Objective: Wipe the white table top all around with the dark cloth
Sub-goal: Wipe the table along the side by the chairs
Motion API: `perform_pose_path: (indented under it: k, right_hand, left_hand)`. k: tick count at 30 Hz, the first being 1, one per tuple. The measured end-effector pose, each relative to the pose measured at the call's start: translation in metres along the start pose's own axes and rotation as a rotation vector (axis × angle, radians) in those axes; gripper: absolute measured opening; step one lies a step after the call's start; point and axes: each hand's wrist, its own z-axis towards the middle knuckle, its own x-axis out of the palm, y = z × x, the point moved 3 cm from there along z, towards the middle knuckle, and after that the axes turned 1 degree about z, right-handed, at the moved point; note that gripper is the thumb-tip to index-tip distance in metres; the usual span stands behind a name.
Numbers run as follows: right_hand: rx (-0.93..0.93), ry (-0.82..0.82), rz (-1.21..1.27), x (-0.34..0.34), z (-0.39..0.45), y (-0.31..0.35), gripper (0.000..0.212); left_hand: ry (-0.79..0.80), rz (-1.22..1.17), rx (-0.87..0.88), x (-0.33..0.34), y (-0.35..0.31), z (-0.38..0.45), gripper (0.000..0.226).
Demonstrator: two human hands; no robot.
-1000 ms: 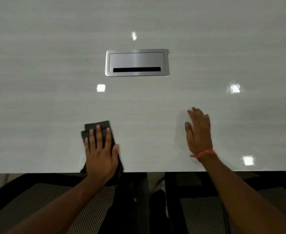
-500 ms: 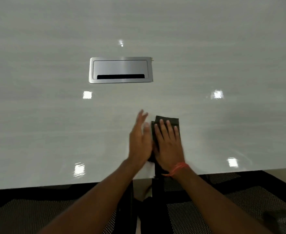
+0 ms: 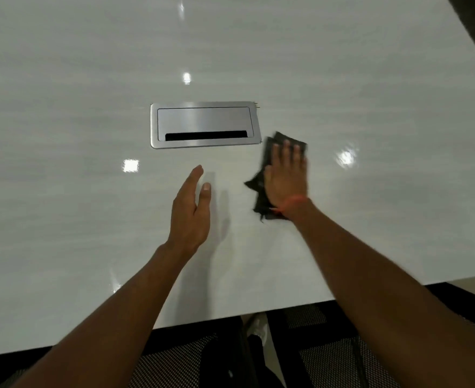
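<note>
- The right hand (image 3: 286,175) lies flat, fingers spread, pressing the dark cloth (image 3: 261,189) onto the white tabletop (image 3: 62,191), just right of the metal cable hatch (image 3: 205,125).
- The cloth's edges look blurred, so its exact folds are unclear.
- The left hand (image 3: 190,212) is empty (fingers together, edge-on), apart from the cloth.
- An orange wrist thread (image 3: 293,202) circles the right wrist.

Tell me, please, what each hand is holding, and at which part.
The right hand presses the dark cloth flat on the table top, palm over its middle. The left hand is open and holds nothing.
</note>
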Motion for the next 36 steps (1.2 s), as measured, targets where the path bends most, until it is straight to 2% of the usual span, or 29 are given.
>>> perform_pose_path:
  k: [2,5,7,9,11,15,17,20,22,25,27,29,31,34,36]
  right_hand:
    - [-0.102,-0.025,0.012,0.013,-0.01,0.06,0.064]
    - [-0.414,0.033,0.056,0.033,-0.094,0.11,0.062]
    - [-0.532,0.082,0.064,0.037,-0.148,0.094,0.06]
    - [-0.555,0.071,0.0,0.033,-0.179,0.044,0.06]
    - [-0.464,0.051,-0.057,0.027,-0.183,-0.028,0.061]
    - [0.021,0.058,-0.004,-0.006,-0.152,-0.179,0.065]
    - [0.147,0.063,0.005,-0.017,-0.113,-0.203,0.071]
    - [0.173,0.007,-0.025,-0.02,-0.045,-0.159,0.073]
    - [0.054,-0.035,-0.035,-0.014,-0.026,-0.104,0.071]
    - [-0.321,-0.033,-0.043,0.004,-0.07,-0.039,0.062]
    - [-0.522,0.039,-0.045,0.012,-0.117,-0.048,0.059]
    - [-0.582,0.033,-0.057,0.01,-0.146,-0.102,0.059]
    - [-0.452,0.024,-0.076,-0.001,-0.155,-0.184,0.06]
    - [0.043,0.053,-0.004,-0.029,-0.159,-0.322,0.065]
    - [0.261,0.063,0.028,-0.045,-0.146,-0.381,0.069]
  left_hand:
    - [-0.022,-0.006,0.006,-0.004,0.003,0.004,0.044]
    - [-0.023,0.01,0.014,-0.009,0.009,0.0,0.048]
    - [-0.006,0.033,-0.003,-0.013,0.012,-0.006,0.05]
    - [0.01,0.038,-0.011,-0.015,0.013,-0.015,0.05]
    - [0.028,0.032,-0.018,-0.015,0.012,-0.021,0.051]
    - [0.047,0.026,-0.033,-0.012,0.011,-0.024,0.049]
    - [0.042,0.018,-0.036,-0.009,0.009,-0.024,0.046]
    - [0.047,0.027,-0.027,0.005,0.005,-0.022,0.045]
    - [0.053,0.04,-0.019,0.021,-0.003,-0.021,0.045]
    - [0.063,0.025,-0.008,0.053,-0.022,-0.023,0.045]
    - [0.093,0.016,0.01,0.075,-0.036,-0.029,0.046]
    - [0.124,0.015,0.021,0.094,-0.046,-0.035,0.049]
    - [0.133,0.017,0.029,0.109,-0.052,-0.039,0.051]
    - [0.146,0.018,0.031,0.134,-0.06,-0.045,0.049]
    - [0.141,0.019,0.031,0.15,-0.067,-0.048,0.048]
